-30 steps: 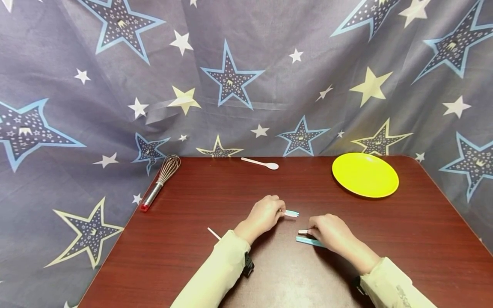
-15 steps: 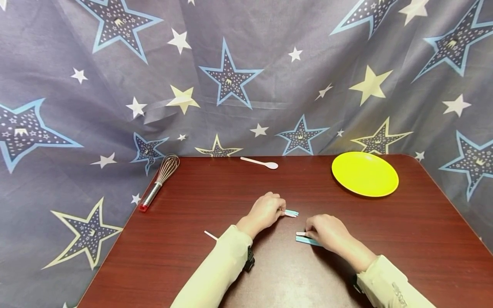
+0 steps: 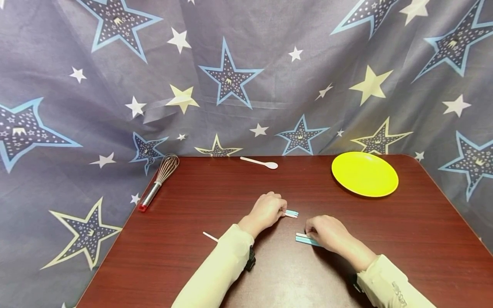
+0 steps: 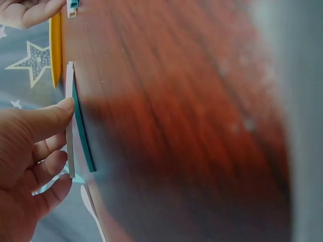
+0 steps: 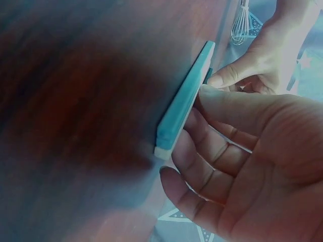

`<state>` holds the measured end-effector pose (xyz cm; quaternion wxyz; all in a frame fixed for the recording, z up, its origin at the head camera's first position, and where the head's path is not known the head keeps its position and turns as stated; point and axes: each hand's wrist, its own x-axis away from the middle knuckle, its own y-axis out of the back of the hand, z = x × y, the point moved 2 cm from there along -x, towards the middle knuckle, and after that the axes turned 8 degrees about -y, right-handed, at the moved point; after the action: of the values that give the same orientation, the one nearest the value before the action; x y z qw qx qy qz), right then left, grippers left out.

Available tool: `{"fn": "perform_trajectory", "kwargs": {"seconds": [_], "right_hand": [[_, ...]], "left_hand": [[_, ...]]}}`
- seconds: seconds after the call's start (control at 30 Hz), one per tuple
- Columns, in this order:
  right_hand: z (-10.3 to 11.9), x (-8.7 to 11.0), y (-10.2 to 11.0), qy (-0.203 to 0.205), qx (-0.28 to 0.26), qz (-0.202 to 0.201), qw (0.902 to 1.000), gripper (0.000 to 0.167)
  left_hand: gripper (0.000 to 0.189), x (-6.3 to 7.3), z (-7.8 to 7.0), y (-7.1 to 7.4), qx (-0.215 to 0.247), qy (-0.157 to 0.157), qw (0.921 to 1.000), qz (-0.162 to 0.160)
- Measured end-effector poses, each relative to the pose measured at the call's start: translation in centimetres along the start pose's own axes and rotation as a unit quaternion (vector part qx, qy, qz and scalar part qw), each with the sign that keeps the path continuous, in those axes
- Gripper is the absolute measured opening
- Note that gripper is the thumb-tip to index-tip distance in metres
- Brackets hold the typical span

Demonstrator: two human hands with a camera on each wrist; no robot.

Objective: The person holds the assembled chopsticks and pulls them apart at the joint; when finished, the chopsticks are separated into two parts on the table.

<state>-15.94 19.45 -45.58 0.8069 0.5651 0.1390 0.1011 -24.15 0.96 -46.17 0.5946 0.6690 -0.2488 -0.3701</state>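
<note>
In the head view my left hand [image 3: 265, 211] is near the table's middle. Its thumb and fingers pinch a long thin white strip [image 4: 70, 156], beside which lies a blue strip [image 4: 84, 133]; their ends poke out past the fingertips. My right hand [image 3: 330, 234], a little nearer and to the right, pinches a second white strip [image 3: 302, 235] along the far side of a blue strip [image 3: 306, 241]. In the right wrist view this blue strip [image 5: 184, 103] lies close against the white one, and the right fingers cover part of the pair.
A yellow plate [image 3: 365, 174] stands at the back right of the brown table [image 3: 215, 188]. Along the back edge lies a white spoon [image 3: 265, 164], and a whisk [image 3: 159, 182] rests at the left edge. A thin white stick [image 3: 209, 236] shows partly behind the left sleeve.
My right hand has shifted slightly left, bringing its white strip from a small gap to right against the blue strip. The left hand has hardly moved.
</note>
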Motion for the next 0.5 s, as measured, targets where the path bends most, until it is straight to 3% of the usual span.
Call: {"fn": "perform_trajectory", "kwargs": {"seconds": [0.5], "right_hand": [[0.14,0.00,0.08,0.026,-0.012,-0.004,0.9996,0.026]], "left_hand": [[0.019,-0.27,0.27,-0.49,-0.029,-0.004,0.9995,0.011]]}}
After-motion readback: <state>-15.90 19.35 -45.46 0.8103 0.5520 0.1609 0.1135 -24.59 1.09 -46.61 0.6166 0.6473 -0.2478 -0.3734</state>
